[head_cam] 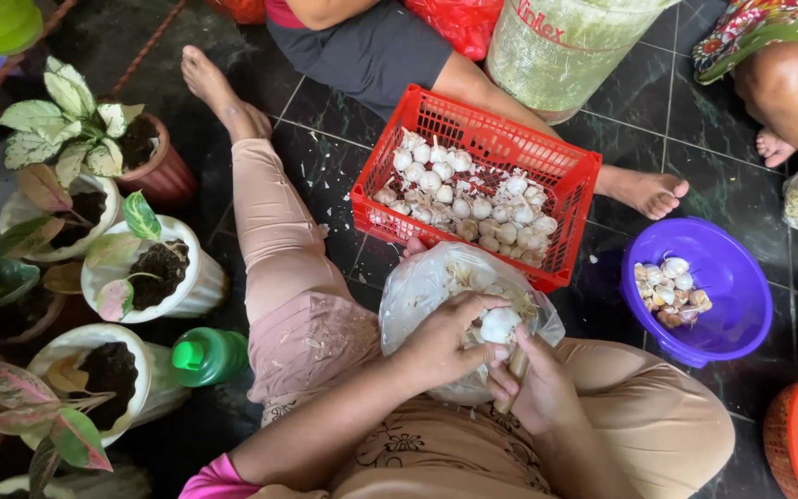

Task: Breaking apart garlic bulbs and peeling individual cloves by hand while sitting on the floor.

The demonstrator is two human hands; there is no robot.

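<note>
The garlic bulb [499,324] sits between your two hands, over the clear plastic bag [422,286] of papery skins resting on your lap. Your left hand [443,344] curls around the bulb from the left, fingers closed on it. Your right hand [539,388] comes up from below, its thumb against the bulb and its fingers wrapped around a slim wooden-handled tool [511,379], whose blade you cannot make out. Just beyond the bag, a red plastic crate [547,166] on the dark tiled floor [325,157] holds a heap of whole garlic bulbs. To the right of the crate, a purple bowl [741,305] holds peeled cloves at its left side. To your left stand white potted plants [154,268] and a green bottle [210,355] lying beside your knee. Other people's bare feet rest near the crate's far corners.
</note>
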